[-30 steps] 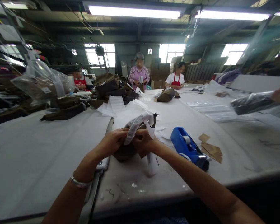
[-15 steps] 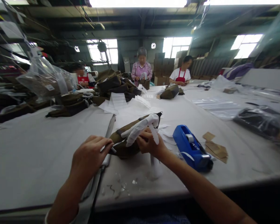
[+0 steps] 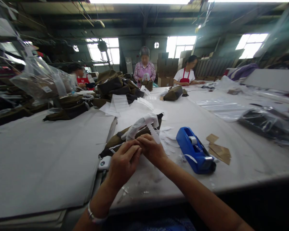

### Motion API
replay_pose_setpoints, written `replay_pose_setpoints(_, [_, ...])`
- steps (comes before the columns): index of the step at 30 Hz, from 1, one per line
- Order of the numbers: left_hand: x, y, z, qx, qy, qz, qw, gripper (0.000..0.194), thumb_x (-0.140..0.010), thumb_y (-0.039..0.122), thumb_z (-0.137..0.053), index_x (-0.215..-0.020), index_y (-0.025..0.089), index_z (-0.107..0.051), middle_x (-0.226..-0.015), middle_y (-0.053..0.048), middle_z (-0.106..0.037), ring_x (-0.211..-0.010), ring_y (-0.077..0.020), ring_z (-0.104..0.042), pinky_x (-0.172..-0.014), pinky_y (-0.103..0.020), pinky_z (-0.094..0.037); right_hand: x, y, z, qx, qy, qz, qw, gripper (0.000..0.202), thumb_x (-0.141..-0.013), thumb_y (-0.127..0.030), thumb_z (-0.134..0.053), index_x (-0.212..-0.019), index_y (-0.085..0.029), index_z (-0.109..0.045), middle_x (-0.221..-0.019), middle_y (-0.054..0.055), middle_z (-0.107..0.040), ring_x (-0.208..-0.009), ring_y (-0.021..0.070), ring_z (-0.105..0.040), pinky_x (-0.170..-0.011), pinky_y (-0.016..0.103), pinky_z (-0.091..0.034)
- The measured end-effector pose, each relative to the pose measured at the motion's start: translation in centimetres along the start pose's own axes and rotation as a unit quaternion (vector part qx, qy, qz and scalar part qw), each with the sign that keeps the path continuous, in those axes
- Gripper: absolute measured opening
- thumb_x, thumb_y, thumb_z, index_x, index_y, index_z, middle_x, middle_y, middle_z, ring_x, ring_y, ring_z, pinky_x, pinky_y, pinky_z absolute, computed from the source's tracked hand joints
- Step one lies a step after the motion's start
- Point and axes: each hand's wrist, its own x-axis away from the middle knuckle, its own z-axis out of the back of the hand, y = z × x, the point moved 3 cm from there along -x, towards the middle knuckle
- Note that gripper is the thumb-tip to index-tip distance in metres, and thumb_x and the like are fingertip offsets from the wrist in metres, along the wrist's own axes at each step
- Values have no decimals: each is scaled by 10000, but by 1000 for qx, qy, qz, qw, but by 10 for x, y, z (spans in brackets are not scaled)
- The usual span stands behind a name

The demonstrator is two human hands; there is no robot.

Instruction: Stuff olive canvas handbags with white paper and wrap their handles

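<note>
A dark olive fabric bag (image 3: 115, 140) lies slantwise in front of me, its handle wrapped in white paper (image 3: 141, 123). A toothed white strip (image 3: 154, 133) hangs from the wrapping. My left hand (image 3: 124, 160) is closed at the bag's near side, fingertips pinched; what they pinch is hidden. Right beside it, my right hand (image 3: 152, 149) grips the bag below the wrapped handle. The two sets of fingertips meet or nearly meet. A light-coloured line, perhaps a zip, shows on the bag left of my hands.
A blue tape dispenser (image 3: 194, 150) stands to the right, beside brown paper pieces (image 3: 219, 150). A white device (image 3: 104, 163) lies under the bag's left end. White sheets (image 3: 119, 104) and piled olive bags (image 3: 110, 85) are farther back. Co-workers (image 3: 144, 69) work across the table.
My left hand has moved right, from the bag's left end to beside my right hand. The bag's left end now shows. The view has shifted slightly.
</note>
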Motion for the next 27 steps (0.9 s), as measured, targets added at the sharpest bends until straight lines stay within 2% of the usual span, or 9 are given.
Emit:
replay_pose_setpoints(5, [14, -11, 19, 67, 57, 13, 996, 122, -930, 131, -613, -847, 199, -671, -936, -48, -699, -863, -156, -698, -824, -258, -561, 6, 7, -6, 25, 32, -28, 999, 176, -979, -239, -590, -1072, -252, -739, -1019, 46, -762, -899, 183, -713, -762, 263, -527])
replay_pose_setpoints(7, [22, -18, 26, 37, 67, 63, 995, 168, -950, 172, -588, -809, 197, -677, -933, -57, -711, -877, -172, -703, -829, -279, -562, 6, 7, -6, 15, 46, -25, 999, 174, -973, -239, -602, -1068, -263, -746, -1017, 32, -773, -911, 178, -721, -780, 263, -529])
replay_pose_setpoints(9, [28, -30, 35, -13, 92, 165, 982, 186, -968, 261, -589, -830, 193, -691, -942, -66, -730, -861, -186, -713, -815, -298, -571, 5, 6, -5, 2, 56, -19, 998, 172, -964, -240, -616, -1060, -276, -755, -1010, 17, -780, -907, 172, -725, -780, 259, -527])
replay_pose_setpoints(12, [27, -52, 44, -17, 70, 334, 940, 273, -949, 394, -626, -1114, 191, -705, -912, -50, -763, -678, -167, -705, -668, -286, -590, 5, 6, -5, -7, 61, -13, 998, 175, -960, -239, -623, -1048, -286, -767, -1003, 4, -786, -895, 166, -730, -761, 255, -523])
replay_pose_setpoints(14, [20, -58, 43, 56, 17, 367, 928, 492, -907, 419, -680, -1345, 203, -617, -1023, -61, -781, -652, -159, -711, -605, -270, -599, 5, 6, -5, 0, 64, -9, 998, 174, -958, -236, -626, -1042, -283, -771, -991, 1, -788, -875, 165, -731, -729, 254, -516])
replay_pose_setpoints(17, [7, -50, 37, 207, -6, 323, 923, 601, -875, 406, -728, -1424, 221, -568, -1292, -95, -711, -877, -205, -757, -667, -282, -643, 5, 5, -5, 13, 71, -7, 997, 165, -951, -230, -637, -1034, -273, -772, -977, 2, -789, -857, 167, -730, -701, 255, -504])
replay_pose_setpoints(23, [13, -26, 36, 199, 123, 236, 943, 163, -955, 244, -657, -1071, 253, -771, -1018, -6, -790, -798, -156, -758, -764, -277, -649, 3, -1, 1, 16, 72, 4, 997, 156, -954, -205, -628, -1025, -258, -757, -993, 13, -781, -908, 175, -724, -758, 266, -514])
replay_pose_setpoints(25, [15, -17, 32, 195, 97, 166, 962, 199, -956, 171, -640, -1068, 274, -768, -998, 8, -794, -808, -150, -759, -742, -256, -644, 2, -6, 4, 27, 83, 6, 996, 158, -968, -200, -600, -1021, -237, -744, -1010, 34, -770, -909, 188, -716, -745, 279, -517])
replay_pose_setpoints(27, [15, -8, 23, 172, 28, 86, 981, 221, -947, 147, -645, -1076, 278, -769, -980, 3, -800, -837, -160, -763, -755, -249, -638, 2, -10, 5, 52, 77, -3, 996, 170, -975, -177, -560, -967, -215, -726, -983, 65, -755, -889, 214, -698, -733, 307, -516])
